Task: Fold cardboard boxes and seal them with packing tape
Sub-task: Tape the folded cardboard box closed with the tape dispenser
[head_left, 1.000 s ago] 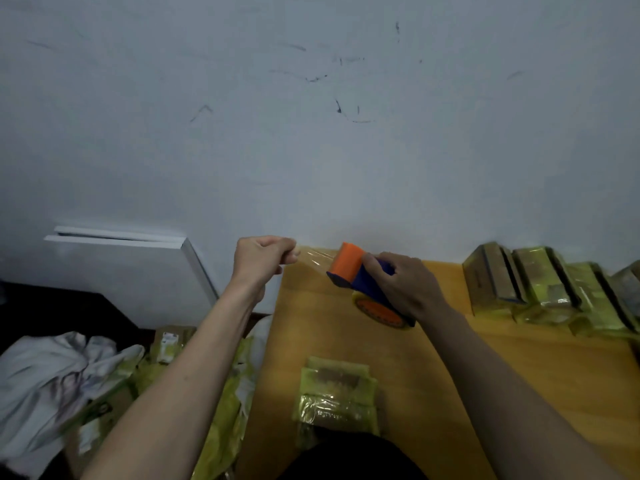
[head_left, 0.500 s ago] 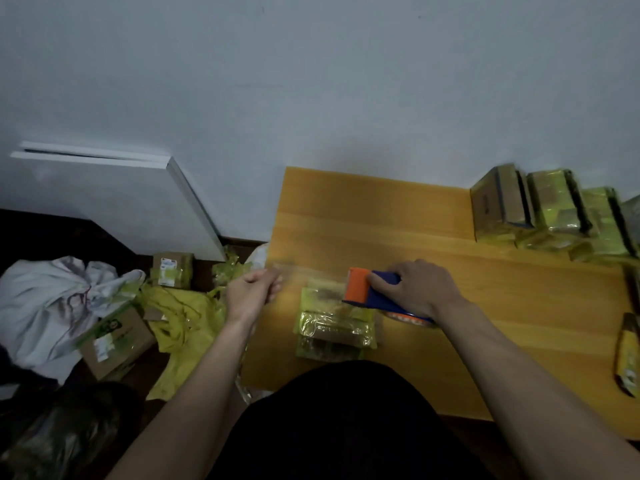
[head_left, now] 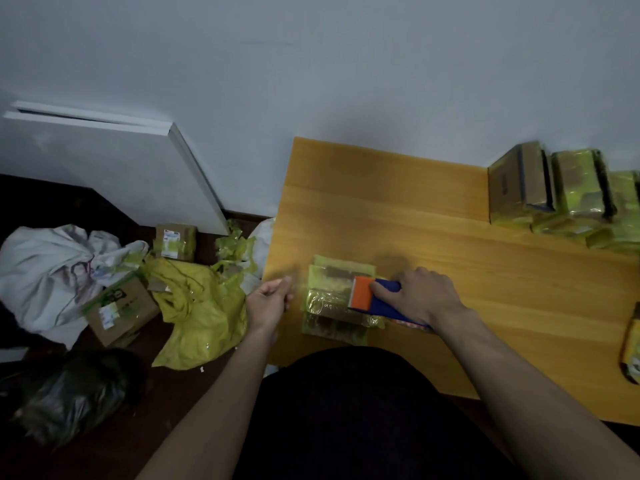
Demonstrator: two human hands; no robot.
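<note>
At the far left of the frame a crumpled white cloth (head_left: 52, 271) lies on the dark floor, with a dark, blurred bundle (head_left: 69, 403) below it in the lower left. Leaning against the wall (head_left: 311, 64) in the upper left is a white board (head_left: 104, 168). Right of the cloth sit two labelled cardboard boxes, one larger (head_left: 119, 308) and one smaller (head_left: 175, 242) nearer the board, and beside them a heap of yellow plastic wrapping (head_left: 197, 306).

Just left of centre, the left hand (head_left: 268, 303) hovers at the left edge of the wooden table (head_left: 415, 209), its fingers curled as if pinching something thin; what it grips is too blurred to tell. Immediately right of it, on the table near the front edge, lies the box wrapped in yellow-green tape (head_left: 336, 299). Over the box's right end sits the orange and blue tape dispenser (head_left: 372, 297), gripped from above by the right hand (head_left: 419, 296), fingers wrapped round its blue body.

In the upper right, a row of taped boxes (head_left: 561, 188) stands against the wall. Another taped package (head_left: 632, 344) is cut off by the right edge.
</note>
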